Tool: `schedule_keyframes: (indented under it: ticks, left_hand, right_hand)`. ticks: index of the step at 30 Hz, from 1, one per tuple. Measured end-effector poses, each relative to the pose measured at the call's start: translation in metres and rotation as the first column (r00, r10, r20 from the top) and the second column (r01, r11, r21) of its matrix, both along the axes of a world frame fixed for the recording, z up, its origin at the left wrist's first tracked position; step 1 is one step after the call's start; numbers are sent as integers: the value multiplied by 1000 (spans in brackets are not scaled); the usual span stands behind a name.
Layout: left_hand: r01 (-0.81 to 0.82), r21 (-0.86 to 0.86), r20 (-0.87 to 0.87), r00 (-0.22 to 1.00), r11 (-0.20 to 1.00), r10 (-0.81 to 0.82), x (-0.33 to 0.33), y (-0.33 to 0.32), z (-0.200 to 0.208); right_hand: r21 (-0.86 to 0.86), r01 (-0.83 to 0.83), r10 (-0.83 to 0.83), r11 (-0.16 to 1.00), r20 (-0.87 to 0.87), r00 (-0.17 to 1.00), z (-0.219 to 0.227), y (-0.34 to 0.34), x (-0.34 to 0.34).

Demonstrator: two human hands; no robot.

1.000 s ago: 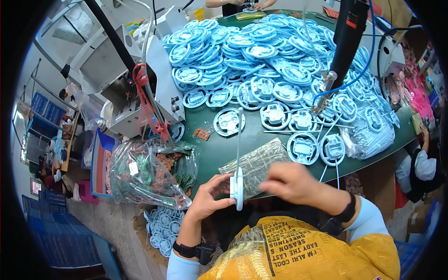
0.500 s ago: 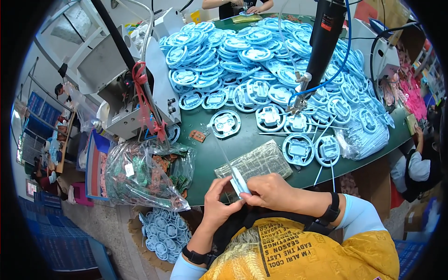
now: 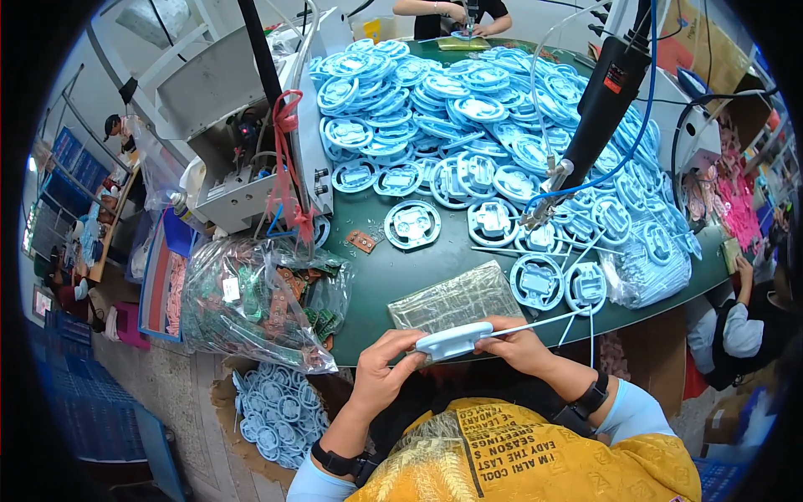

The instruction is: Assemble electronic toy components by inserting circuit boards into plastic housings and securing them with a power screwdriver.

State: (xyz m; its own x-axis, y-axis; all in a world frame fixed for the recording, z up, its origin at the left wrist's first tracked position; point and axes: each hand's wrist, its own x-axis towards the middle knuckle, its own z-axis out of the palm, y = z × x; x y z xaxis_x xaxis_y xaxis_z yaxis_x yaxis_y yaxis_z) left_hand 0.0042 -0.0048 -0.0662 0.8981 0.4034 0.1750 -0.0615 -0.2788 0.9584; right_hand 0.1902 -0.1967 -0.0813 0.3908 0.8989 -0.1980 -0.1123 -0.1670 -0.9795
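A light-blue round plastic part point(image 3: 452, 342) is held nearly edge-on above the table's front edge. My left hand point(image 3: 383, 368) pinches its left end between thumb and fingers. My right hand point(image 3: 517, 345) is closed at the other end, where a thin pale stick point(image 3: 542, 321) meets the part and points off to the right; how far it goes in is hidden. Just beyond my hands lies a block wrapped in clear tape point(image 3: 456, 297). Another round blue part point(image 3: 412, 224) rests flat further back, beside a small orange circuit board point(image 3: 361, 242).
A large heap of blue parts point(image 3: 452, 100) covers the far table. A black screwdriver point(image 3: 615, 100) hangs at right, above a bag of pale sticks point(image 3: 652, 263). At left are a grey machine point(image 3: 251, 188) and a bag of circuit boards point(image 3: 259, 301). Co-workers sit across and at right.
The part has turned from pointing away from me to lying crosswise. Its stick now points right instead of away, and my right hand has moved to the right. The view has shifted slightly.
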Motion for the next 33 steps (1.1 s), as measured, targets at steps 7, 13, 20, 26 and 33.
schedule_keyframes:
  ticks: [7, 13, 20, 26, 33]
  left_hand:
    - [-2, 37, 36, 999, 999, 1, 3, -5, 7]
    - [18, 136, 99, 995, 990, -32, 4, -5, 10]
    - [-20, 151, 75, 997, 988, 8, 2, 0, 18]
    - [-116, 91, -105, 987, 989, 126, -49, 26, 14]
    - [-274, 49, -785, 583, 960, 207, -250, 110, -19]
  right_hand:
    - [40, 48, -42, 998, -148, 988, -22, 4, -4]
    - [-9, 40, -41, 999, -241, 970, -33, 4, -6]
    - [-34, -12, 21, 999, 262, 965, -22, 10, -15]
    - [-34, -333, 283, 942, 615, 736, 2, 43, -17]
    - [182, 12, -153, 983, 790, 594, 4, 111, 46]
